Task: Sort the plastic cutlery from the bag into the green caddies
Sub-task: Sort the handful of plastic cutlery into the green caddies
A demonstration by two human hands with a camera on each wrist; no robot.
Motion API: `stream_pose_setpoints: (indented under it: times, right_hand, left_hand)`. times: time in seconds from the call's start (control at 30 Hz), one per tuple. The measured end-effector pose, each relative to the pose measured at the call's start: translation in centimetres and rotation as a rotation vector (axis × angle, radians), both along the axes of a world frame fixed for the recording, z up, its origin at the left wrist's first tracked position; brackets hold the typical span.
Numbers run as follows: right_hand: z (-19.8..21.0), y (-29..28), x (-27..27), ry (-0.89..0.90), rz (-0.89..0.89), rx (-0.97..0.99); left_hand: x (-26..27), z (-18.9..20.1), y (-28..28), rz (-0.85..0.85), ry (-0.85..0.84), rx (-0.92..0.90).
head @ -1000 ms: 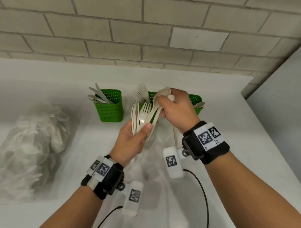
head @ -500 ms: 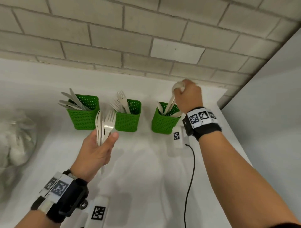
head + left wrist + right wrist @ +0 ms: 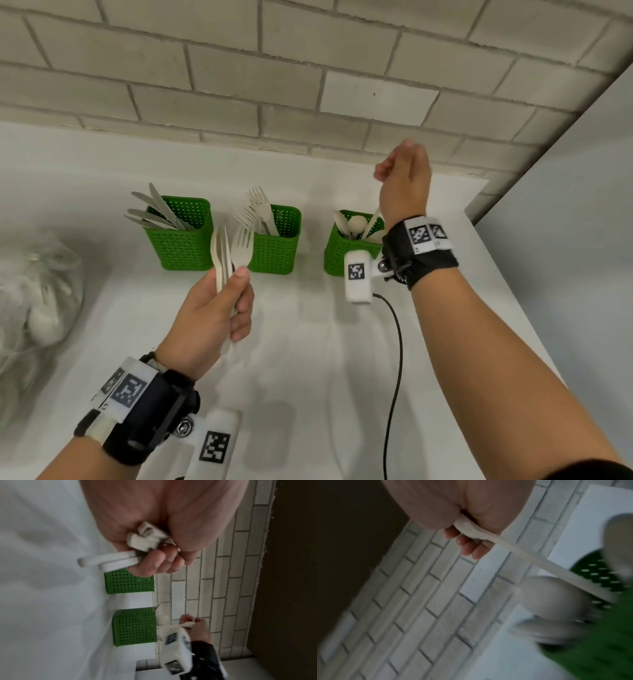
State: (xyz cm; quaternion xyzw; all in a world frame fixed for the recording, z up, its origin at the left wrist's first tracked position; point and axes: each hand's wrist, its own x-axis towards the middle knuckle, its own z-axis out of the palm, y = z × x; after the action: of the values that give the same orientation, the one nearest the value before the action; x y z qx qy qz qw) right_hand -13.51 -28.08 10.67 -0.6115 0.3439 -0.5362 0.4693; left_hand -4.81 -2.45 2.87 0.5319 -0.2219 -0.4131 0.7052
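Right hand (image 3: 404, 181) at centre-right pinches a spoon (image 3: 513, 550) by its bowl, handle down into the right caddy (image 3: 346, 250) to drop in; left hand (image 3: 212, 315) at centre grips forks (image 3: 231, 253) upright, likely queued for sorting.

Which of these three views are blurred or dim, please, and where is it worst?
Head view: bright and fairly sharp, brick lines bowed by the wide lens. Left wrist view: dim, mildly blurred, though the left hand gripping pale plastic cutlery handles stays readable. Right wrist view: dimmest; motion blur smears the green perforated caddy worst.
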Motion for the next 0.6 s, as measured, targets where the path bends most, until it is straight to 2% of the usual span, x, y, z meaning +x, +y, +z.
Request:
stream_pose_setpoints:
  times: [0.13,0.2,0.27,0.37,0.4,0.5,0.53,0.6]
  right_hand:
    - [-5.2,-1.0,-0.4,0.407,0.078,-0.106]
    - [-6.0,-1.0,-0.6,0.537,0.075,-0.185]
    - [-5.5,-0.3,-0.8,0.533,0.050,-0.243]
    - [-2.8,3.0,-1.0,0.375,0.017,-0.268]
    - [-1.8,4.5,-1.0,0.375,0.096,-0.225]
    - [-0.1,9.4,-0.8,0.612,0.626,-0.034]
    - [-0.2,10.6,-0.8,0.634,0.759,0.000]
    - [-0.9,12.0,-0.6,0.502,0.824,0.039]
  left_hand:
    - [-0.4,0.6,0.0,-0.039,-0.019,-0.031]
    - [-0.4,0.7,0.1,-0.038,-0.017,-0.029]
    - [-0.6,1.0,0.1,-0.046,-0.011,-0.030]
    - [-0.9,1.4,0.0,-0.042,-0.002,-0.026]
    - [-1.0,1.5,-0.1,-0.041,0.000,-0.023]
    - [-1.2,1.8,-0.3,-0.049,-0.001,-0.037]
    - [-1.3,1.9,-0.4,-0.060,-0.003,-0.044]
    - [-1.4,2.1,-0.3,-0.084,0.001,-0.058]
